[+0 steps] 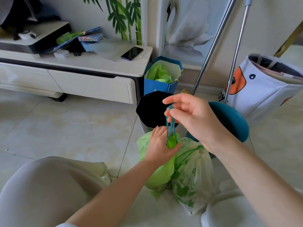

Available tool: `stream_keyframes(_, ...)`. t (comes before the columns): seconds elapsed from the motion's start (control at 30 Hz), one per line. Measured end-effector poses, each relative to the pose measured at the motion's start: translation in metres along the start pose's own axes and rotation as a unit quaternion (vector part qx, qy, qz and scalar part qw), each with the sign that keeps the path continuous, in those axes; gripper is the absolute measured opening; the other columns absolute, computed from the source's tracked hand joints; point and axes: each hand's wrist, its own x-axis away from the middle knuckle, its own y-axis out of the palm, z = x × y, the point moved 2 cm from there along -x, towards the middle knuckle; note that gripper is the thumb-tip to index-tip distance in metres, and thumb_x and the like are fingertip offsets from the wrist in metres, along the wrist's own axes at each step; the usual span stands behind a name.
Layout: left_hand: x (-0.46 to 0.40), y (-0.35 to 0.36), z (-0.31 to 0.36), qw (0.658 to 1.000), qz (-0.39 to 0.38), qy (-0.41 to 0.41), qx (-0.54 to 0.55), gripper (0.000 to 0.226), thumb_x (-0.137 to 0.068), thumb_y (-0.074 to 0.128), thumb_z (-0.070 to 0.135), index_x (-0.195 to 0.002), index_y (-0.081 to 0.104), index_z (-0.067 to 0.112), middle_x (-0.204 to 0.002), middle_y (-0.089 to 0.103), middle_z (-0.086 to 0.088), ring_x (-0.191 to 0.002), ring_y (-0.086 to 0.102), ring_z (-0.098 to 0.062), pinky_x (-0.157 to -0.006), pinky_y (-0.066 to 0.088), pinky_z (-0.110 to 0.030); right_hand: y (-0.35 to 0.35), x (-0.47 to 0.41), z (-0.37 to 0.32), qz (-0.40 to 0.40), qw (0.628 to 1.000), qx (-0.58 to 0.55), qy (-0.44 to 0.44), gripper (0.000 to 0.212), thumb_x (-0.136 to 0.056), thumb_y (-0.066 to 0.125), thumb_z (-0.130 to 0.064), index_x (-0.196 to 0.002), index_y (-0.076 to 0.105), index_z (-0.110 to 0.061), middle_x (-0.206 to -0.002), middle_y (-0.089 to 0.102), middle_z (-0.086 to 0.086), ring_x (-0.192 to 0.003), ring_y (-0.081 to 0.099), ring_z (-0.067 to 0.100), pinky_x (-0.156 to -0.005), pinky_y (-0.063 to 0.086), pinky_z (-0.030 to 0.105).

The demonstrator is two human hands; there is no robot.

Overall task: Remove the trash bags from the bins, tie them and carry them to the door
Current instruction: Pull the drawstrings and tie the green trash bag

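A green trash bag (161,174) sits on the floor between my knees, its neck gathered. My left hand (159,145) grips that gathered neck. My right hand (188,112) is raised above it and pinches the bag's teal drawstring (170,128), which runs taut down to the neck. A clear bag printed with green leaves (191,174) leans against the green bag's right side. Behind the hands stands a bin lined with a black bag (150,108), and a teal bin (232,120) shows to the right, partly hidden by my right arm.
A blue paper bag (160,86) with green plastic inside stands by the white TV cabinet (91,82), where a phone (132,53) lies. Two metal mop poles (213,46) lean on the wall. A white duck-print fabric basket (262,89) stands at right. Tiled floor lies at left.
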Motion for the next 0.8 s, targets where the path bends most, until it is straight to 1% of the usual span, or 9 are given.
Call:
stream_keyframes(0.03, 0.001, 0.003, 0.001, 1.0, 0.011, -0.004, 0.009, 0.035, -0.082, 0.066, 0.038, -0.112, 0.063, 0.02, -0.108, 0.063, 0.004, -0.109, 0.052, -0.016, -0.105, 0.037, -0.035, 0.002, 0.002, -0.002, -0.006, 1.0, -0.005, -0.014, 0.029, -0.088, 0.051, 0.005, -0.104, 0.067, -0.015, -0.076, 0.069, -0.001, -0.078, 0.068, 0.019, -0.08, 0.058, 0.032)
stream_keyframes(0.13, 0.001, 0.004, 0.001, 0.998, 0.039, -0.04, 0.021, 0.014, -0.085, 0.062, 0.029, -0.084, 0.062, 0.015, -0.079, 0.061, 0.001, -0.083, 0.053, -0.02, -0.083, 0.044, -0.04, 0.002, 0.006, -0.004, -0.005, 0.998, -0.029, -0.048, 0.033, -0.086, 0.051, 0.009, -0.102, 0.068, -0.014, -0.069, 0.063, -0.006, -0.074, 0.064, 0.014, -0.075, 0.056, 0.025)
stream_keyframes(0.23, 0.002, 0.0, -0.015, 0.998, 0.05, -0.047, -0.014, 0.026, -0.089, 0.054, 0.036, -0.073, 0.058, 0.016, -0.07, 0.052, 0.002, -0.075, 0.047, -0.02, -0.078, 0.037, -0.035, -0.002, 0.011, -0.005, 0.012, 0.997, -0.04, -0.067, 0.038, -0.083, 0.051, 0.011, -0.094, 0.071, -0.02, -0.067, 0.061, -0.007, -0.068, 0.059, 0.007, -0.071, 0.051, 0.02)
stream_keyframes(0.37, 0.007, -0.006, -0.044, 0.996, 0.056, -0.027, -0.06, 0.032, -0.09, 0.051, 0.04, -0.079, 0.064, 0.013, -0.082, 0.055, 0.004, -0.083, 0.048, -0.02, -0.084, 0.035, -0.035, -0.01, 0.013, -0.003, 0.029, 0.995, -0.063, -0.073, 0.039, -0.08, 0.051, 0.011, -0.092, 0.07, -0.022, -0.064, 0.06, -0.006, -0.066, 0.057, 0.01, -0.07, 0.051, 0.021)
stream_keyframes(0.47, 0.013, -0.005, -0.057, 0.977, 0.037, 0.067, -0.197, 0.027, -0.089, 0.055, 0.036, -0.078, 0.064, 0.013, -0.079, 0.059, 0.002, -0.082, 0.055, -0.023, -0.084, 0.044, -0.039, -0.005, 0.015, 0.001, 0.014, 0.997, -0.038, -0.067, 0.038, -0.083, 0.052, 0.012, -0.093, 0.07, -0.02, -0.064, 0.061, -0.004, -0.067, 0.06, 0.013, -0.069, 0.053, 0.027)
stream_keyframes(0.5, 0.013, -0.005, -0.06, 0.97, 0.016, 0.072, -0.231, 0.029, -0.088, 0.055, 0.037, -0.077, 0.065, 0.012, -0.078, 0.061, 0.002, -0.083, 0.058, -0.024, -0.085, 0.047, -0.041, -0.002, 0.016, 0.003, 0.012, 0.997, -0.032, -0.062, 0.037, -0.083, 0.053, 0.012, -0.094, 0.07, -0.019, -0.064, 0.061, -0.003, -0.067, 0.06, 0.015, -0.069, 0.053, 0.031)
stream_keyframes(0.57, 0.01, -0.006, -0.06, 0.96, -0.036, 0.042, -0.274, 0.037, -0.086, 0.052, 0.043, -0.08, 0.07, 0.011, -0.078, 0.064, 0.001, -0.085, 0.061, -0.024, -0.09, 0.05, -0.044, 0.001, 0.016, 0.005, 0.011, 0.998, -0.029, -0.054, 0.036, -0.084, 0.053, 0.011, -0.094, 0.07, -0.018, -0.064, 0.061, -0.003, -0.067, 0.06, 0.014, -0.071, 0.053, 0.032)
stream_keyframes(0.67, 0.002, -0.008, -0.057, 0.948, -0.084, 0.02, -0.306, 0.047, -0.087, 0.043, 0.049, -0.09, 0.074, 0.013, -0.086, 0.067, 0.002, -0.092, 0.061, -0.023, -0.099, 0.046, -0.046, -0.003, 0.012, 0.008, 0.022, 0.998, -0.04, -0.05, 0.034, -0.085, 0.054, 0.009, -0.094, 0.07, -0.019, -0.064, 0.062, -0.005, -0.068, 0.062, 0.012, -0.073, 0.053, 0.023)
stream_keyframes(0.8, -0.002, -0.013, -0.057, 0.94, -0.158, -0.048, -0.299, 0.059, -0.091, 0.026, 0.056, -0.114, 0.065, 0.019, -0.118, 0.063, 0.005, -0.123, 0.046, -0.017, -0.116, 0.023, -0.045, -0.003, 0.01, 0.011, 0.02, 0.998, -0.047, -0.049, 0.026, -0.087, 0.056, 0.007, -0.096, 0.07, -0.013, -0.068, 0.064, -0.001, -0.068, 0.065, 0.011, -0.073, 0.053, 0.022)
